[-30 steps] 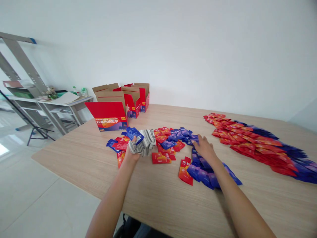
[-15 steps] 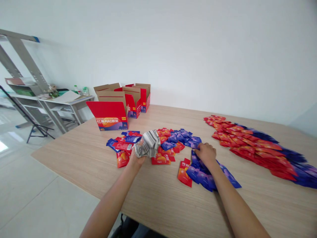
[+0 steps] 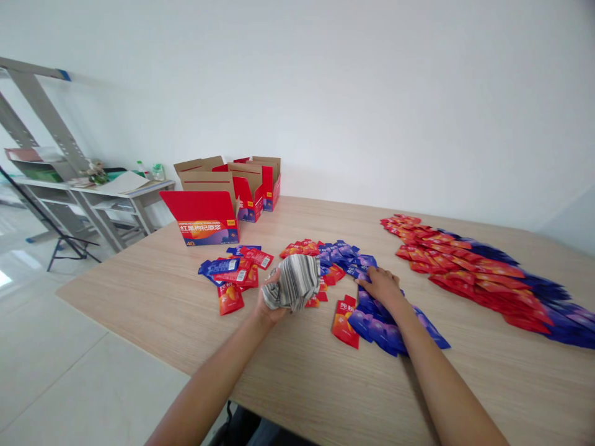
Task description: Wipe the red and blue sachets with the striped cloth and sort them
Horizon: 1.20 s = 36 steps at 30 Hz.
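Note:
My left hand (image 3: 270,303) is closed around a thick bundle of sachets (image 3: 297,282), held up edge-on above the table, so it shows as grey, black and white stripes. My right hand (image 3: 383,288) is down on the overlapping row of blue sachets (image 3: 376,325), its fingers bent over the far end; the fingertips are partly hidden. A single red sachet (image 3: 345,322) lies just left of that row. Behind the bundle, more red sachets (image 3: 300,248) and blue sachets (image 3: 341,253) lie spread out.
A loose heap of red and blue sachets (image 3: 231,297) lies at left. Several open red cartons (image 3: 209,229) stand at the back left. Long overlapping rows of sachets (image 3: 483,272) cover the table's right side. A desk (image 3: 134,189) and a tripod (image 3: 69,241) stand off to the left.
My left hand has moved right with the bundle and turned it, uncovering part of the left heap. My right hand has shifted slightly left over the blue sachets.

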Tool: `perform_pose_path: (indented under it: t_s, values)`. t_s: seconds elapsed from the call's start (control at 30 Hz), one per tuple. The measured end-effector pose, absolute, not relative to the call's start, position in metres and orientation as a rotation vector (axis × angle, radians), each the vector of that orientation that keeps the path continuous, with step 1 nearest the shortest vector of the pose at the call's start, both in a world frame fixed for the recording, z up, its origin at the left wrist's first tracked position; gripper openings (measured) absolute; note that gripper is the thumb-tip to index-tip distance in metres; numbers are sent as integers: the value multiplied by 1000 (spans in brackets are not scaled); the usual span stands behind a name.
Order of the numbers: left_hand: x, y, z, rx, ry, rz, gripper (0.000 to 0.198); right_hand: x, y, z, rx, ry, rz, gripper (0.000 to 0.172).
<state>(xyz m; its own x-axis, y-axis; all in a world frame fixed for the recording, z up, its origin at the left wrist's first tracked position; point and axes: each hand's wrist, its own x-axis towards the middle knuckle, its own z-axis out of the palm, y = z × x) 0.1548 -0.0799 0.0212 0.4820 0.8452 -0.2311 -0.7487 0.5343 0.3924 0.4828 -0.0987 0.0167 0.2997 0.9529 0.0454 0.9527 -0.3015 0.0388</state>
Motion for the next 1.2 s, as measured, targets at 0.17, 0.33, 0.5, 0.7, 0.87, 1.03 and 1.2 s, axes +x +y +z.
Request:
perform_pose_path:
  t_s: [0.17, 0.33, 0.5, 0.7, 0.87, 1.03, 1.2]
  values:
    - [159, -91, 16, 293, 337, 872, 38, 474, -104, 29, 2494, 1935, 85, 31]
    - [160, -94, 16, 236, 294, 820, 47, 485, -115, 60, 2632, 1849, 166, 31]
    - [164, -99, 22, 272, 240, 750, 56, 464, -120, 92, 2702, 1986, 284, 37]
    - [162, -98, 24, 241, 283, 848, 53, 348, -128, 76, 2382, 2726, 465, 38]
    - [159, -100, 28, 280, 263, 813, 61, 307, -141, 59, 1942, 3048, 570, 50]
    - [162, -110, 33, 380, 221, 688, 60, 323, -139, 61, 1887, 3048, 551, 73]
    - [166, -114, 35, 390, 232, 637, 58, 324, -136, 48, 1816, 2994, 380, 91]
